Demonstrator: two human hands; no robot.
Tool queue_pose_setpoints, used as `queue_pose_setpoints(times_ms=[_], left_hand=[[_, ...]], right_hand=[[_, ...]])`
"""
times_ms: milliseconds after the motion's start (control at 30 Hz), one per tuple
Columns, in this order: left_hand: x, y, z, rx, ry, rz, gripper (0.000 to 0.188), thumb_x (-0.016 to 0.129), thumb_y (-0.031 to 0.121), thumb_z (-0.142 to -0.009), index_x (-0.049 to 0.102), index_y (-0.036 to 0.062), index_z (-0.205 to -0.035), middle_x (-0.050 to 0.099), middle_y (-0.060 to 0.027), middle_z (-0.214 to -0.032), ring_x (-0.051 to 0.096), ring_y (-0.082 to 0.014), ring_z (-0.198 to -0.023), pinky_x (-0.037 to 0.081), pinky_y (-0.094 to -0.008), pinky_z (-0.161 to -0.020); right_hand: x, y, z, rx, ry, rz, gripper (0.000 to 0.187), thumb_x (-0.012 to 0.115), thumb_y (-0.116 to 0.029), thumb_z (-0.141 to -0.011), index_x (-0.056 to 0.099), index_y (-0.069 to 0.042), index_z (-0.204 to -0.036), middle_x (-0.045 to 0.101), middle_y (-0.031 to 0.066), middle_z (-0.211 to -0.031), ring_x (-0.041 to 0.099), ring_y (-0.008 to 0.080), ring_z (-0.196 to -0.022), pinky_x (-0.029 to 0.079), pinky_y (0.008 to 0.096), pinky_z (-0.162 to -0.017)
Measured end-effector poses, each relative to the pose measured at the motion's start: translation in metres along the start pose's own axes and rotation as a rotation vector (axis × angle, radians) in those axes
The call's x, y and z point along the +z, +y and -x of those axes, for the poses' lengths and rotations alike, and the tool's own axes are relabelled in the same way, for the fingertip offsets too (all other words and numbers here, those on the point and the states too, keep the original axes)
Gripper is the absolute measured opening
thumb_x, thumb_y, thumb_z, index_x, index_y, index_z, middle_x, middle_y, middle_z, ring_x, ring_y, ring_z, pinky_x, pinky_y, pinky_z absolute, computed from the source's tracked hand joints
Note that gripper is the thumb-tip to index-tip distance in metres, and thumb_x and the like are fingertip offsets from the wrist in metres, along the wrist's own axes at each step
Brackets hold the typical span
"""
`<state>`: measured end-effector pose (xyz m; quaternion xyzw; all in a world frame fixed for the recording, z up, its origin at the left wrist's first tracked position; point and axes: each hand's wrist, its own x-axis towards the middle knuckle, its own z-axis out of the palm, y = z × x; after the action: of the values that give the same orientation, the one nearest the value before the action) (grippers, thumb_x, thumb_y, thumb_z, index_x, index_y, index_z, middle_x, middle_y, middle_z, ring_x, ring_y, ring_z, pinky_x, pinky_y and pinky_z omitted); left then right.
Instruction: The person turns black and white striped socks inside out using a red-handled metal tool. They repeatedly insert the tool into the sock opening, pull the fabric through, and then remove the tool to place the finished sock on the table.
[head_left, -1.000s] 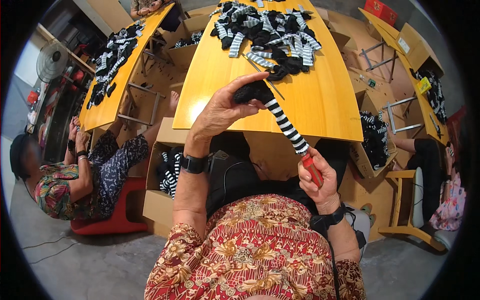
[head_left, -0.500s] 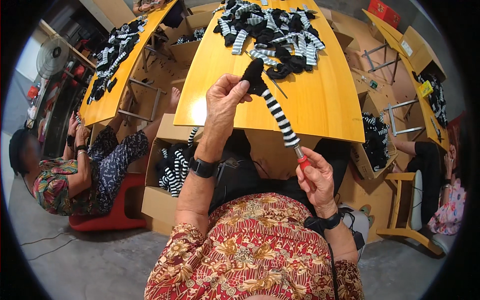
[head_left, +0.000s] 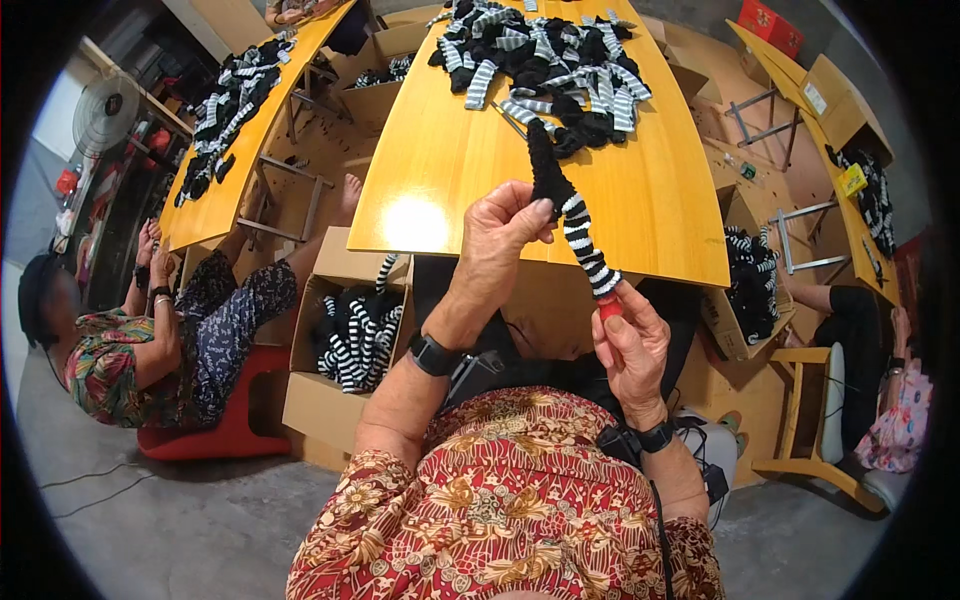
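Observation:
My left hand (head_left: 505, 232) pinches the black fuzzy end of a black-and-white striped knitted tube (head_left: 583, 243) between thumb and fingers. The tube hangs in front of the table's near edge, its black tip standing up above my fingers. In my right hand (head_left: 632, 345) is a red-handled tool (head_left: 609, 306). Its shaft is inside the tube's lower opening, and the knit is bunched down to the red handle, hiding the metal. Further back, a pile of black fuzzy and grey-striped knitted pieces (head_left: 540, 60) lies on the yellow table (head_left: 440, 180).
An open cardboard box (head_left: 330, 400) of striped tubes stands at my left; another box (head_left: 752, 335) is at the right. A person (head_left: 130, 350) sits on a red chair (head_left: 215, 440) at left. Another person sits at far right. A thin metal rod (head_left: 511, 122) lies beside the pile.
The tube has slid further down the tool, covering its metal shaft and bunching up. My left hand has moved right and down, closer to my right hand.

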<state>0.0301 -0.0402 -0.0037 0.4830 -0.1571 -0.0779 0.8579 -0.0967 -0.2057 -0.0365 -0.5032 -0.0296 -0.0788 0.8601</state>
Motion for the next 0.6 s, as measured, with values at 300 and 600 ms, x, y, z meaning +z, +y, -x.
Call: queue_pose_setpoints(times_ms=[300,600], left_hand=[[-0.015,0.042,-0.007,0.071,-0.054,-0.181,0.029,0.068,0.015,-0.089,0.063,0.0000,-0.113,0.068,-0.0027,-0.095,0.062,-0.0100,-0.084,0.048,-0.0227,-0.081],[-0.025,0.006,-0.014,0.096,0.088,0.013,0.007,0.064,0.011,-0.091,0.064,0.0050,-0.093,0.067,-0.0001,-0.088,0.061,-0.0063,-0.079,0.049,-0.0204,-0.075]], right_hand=[[-0.018,-0.024,0.000,0.029,-0.124,0.344,0.039,0.062,-0.003,-0.086,0.059,0.001,-0.124,0.060,0.0040,-0.077,0.046,0.0044,-0.053,0.036,0.0183,-0.046],[0.004,-0.007,0.018,-0.024,-0.035,0.398,0.039,0.059,-0.002,-0.089,0.055,0.002,-0.128,0.060,0.0042,-0.085,0.048,0.0046,-0.057,0.038,0.0186,-0.048]])
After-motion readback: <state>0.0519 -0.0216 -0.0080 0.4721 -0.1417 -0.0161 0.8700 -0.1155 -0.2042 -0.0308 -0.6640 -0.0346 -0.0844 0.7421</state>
